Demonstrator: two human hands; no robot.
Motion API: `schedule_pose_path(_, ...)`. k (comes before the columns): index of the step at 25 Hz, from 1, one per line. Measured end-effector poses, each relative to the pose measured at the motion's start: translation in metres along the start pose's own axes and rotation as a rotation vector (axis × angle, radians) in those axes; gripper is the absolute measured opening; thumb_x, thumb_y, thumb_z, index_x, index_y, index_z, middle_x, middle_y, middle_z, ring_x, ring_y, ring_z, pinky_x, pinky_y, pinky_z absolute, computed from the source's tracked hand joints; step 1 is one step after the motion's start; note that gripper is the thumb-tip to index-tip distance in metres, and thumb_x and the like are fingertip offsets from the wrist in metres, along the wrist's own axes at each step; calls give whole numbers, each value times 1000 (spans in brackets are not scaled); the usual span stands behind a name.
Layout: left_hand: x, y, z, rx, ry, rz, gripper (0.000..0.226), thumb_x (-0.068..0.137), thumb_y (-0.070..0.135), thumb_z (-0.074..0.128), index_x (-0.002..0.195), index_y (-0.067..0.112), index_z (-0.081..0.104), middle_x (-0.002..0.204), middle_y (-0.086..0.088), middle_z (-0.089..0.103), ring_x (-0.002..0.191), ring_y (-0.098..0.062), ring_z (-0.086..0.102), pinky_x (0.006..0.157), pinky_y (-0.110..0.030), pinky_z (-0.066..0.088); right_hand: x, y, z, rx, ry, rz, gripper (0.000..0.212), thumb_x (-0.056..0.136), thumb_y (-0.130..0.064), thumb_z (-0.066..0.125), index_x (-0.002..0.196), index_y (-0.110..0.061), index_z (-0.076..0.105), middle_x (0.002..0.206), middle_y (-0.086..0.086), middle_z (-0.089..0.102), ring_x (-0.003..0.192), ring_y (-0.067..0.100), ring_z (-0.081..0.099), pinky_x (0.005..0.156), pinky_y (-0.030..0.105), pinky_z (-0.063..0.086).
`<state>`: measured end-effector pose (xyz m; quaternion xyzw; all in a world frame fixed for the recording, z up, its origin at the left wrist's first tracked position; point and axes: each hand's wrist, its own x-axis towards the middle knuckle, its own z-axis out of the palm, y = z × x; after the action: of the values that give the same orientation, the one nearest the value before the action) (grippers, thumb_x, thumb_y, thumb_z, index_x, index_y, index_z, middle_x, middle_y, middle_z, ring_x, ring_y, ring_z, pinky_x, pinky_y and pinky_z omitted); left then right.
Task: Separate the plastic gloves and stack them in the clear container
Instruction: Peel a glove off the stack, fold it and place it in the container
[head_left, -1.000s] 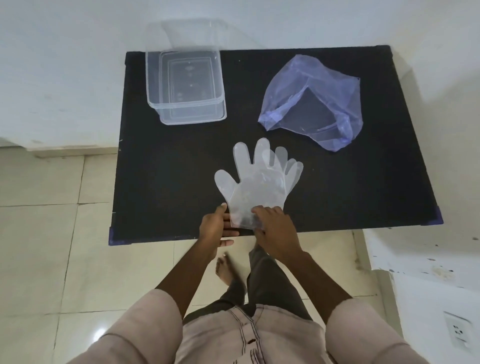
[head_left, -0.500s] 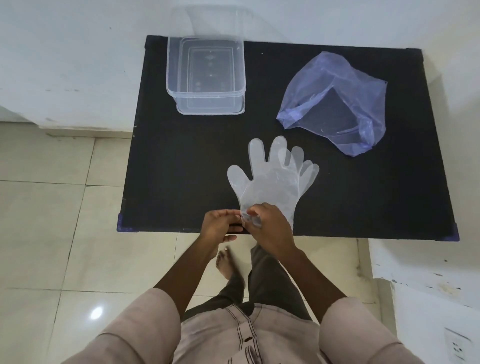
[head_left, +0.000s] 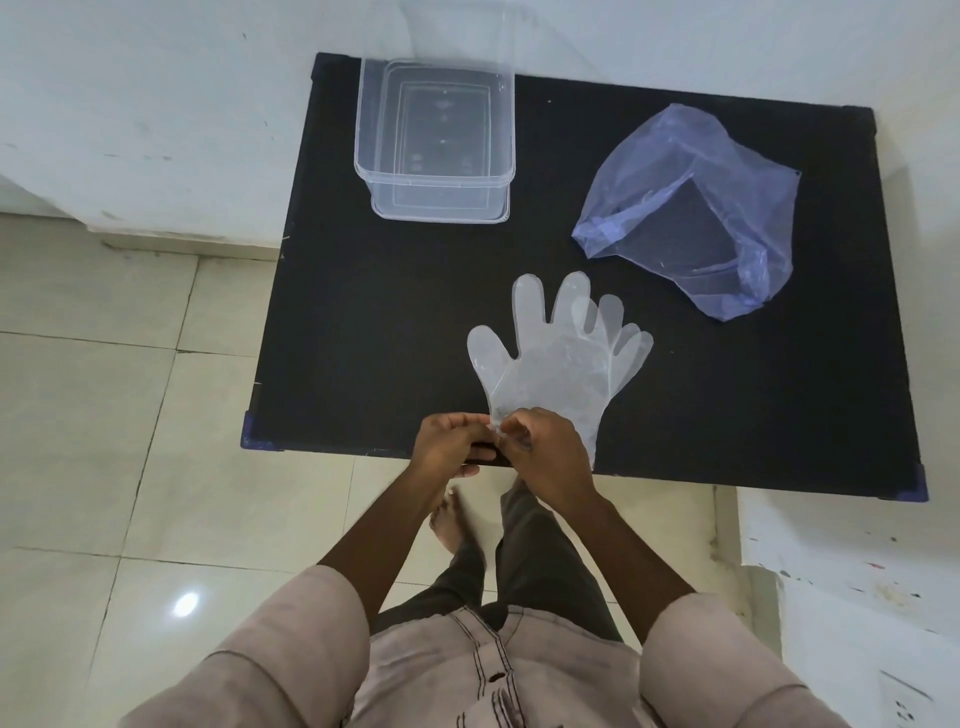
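Note:
A flat stack of clear plastic gloves (head_left: 558, 358) lies on the black table (head_left: 363, 322), fingers pointing away from me. My left hand (head_left: 449, 441) and my right hand (head_left: 545, 449) meet at the stack's cuff by the table's near edge, both pinching the thin plastic there. The cuff is mostly hidden under my fingers. The clear container (head_left: 436, 140) stands at the far left of the table, apart from the gloves, with nothing visible inside.
A crumpled bluish plastic bag (head_left: 696, 202) lies at the far right of the table. White walls border the table at the back and right. Tiled floor (head_left: 104, 415) lies to the left. My bare foot shows below the table edge.
Both hands have closed in on the cuff, going from resting on it to pinching it together. The camera view has shifted, so the table appears further right.

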<state>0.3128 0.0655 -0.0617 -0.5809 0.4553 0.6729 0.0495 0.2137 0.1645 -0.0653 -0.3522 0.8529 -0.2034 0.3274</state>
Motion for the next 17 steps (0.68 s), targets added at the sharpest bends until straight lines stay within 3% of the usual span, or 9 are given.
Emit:
schedule_pose_path(4,-1,0,3,36,12,24,11,88,9,67,92,16,75,91,-8,77,81,-23,75,65,-27,52,-2,5,3,8,-9,6,39,88,-39,58,108,-7,66,108,14,70,95,26,66,101,37,47)
schedule_pose_path(7,-3,1,4,34,0,39,12,88,9,66,92,19,73,91,-6,76,76,-17,72,66,-26,52,-2,7,3,96,-6,30,55,86,-54,53,104,-4,67,105,17,70,94,29,65,99,42,48)
schedule_pose_path(9,-4,2,4,34,-9,46,12,89,9,66,93,18,72,91,-4,76,75,-15,71,67,-26,52,-2,6,0,68,-16,34,41,87,-45,59,104,-10,67,105,11,71,93,24,66,97,38,50)
schedule_pose_path(13,-6,2,4,36,-32,56,16,89,6,64,102,15,71,91,-5,76,73,-15,69,65,-26,48,-4,2,0,37,5,46,35,88,-40,59,104,-10,67,103,8,71,88,20,64,93,28,46)
schedule_pose_path(17,-5,-1,4,20,2,55,20,87,7,68,106,14,69,90,-4,75,69,-14,68,61,-25,47,-4,4,-8,119,163,114,17,90,-30,61,83,-14,65,83,2,67,70,10,57,80,22,51)
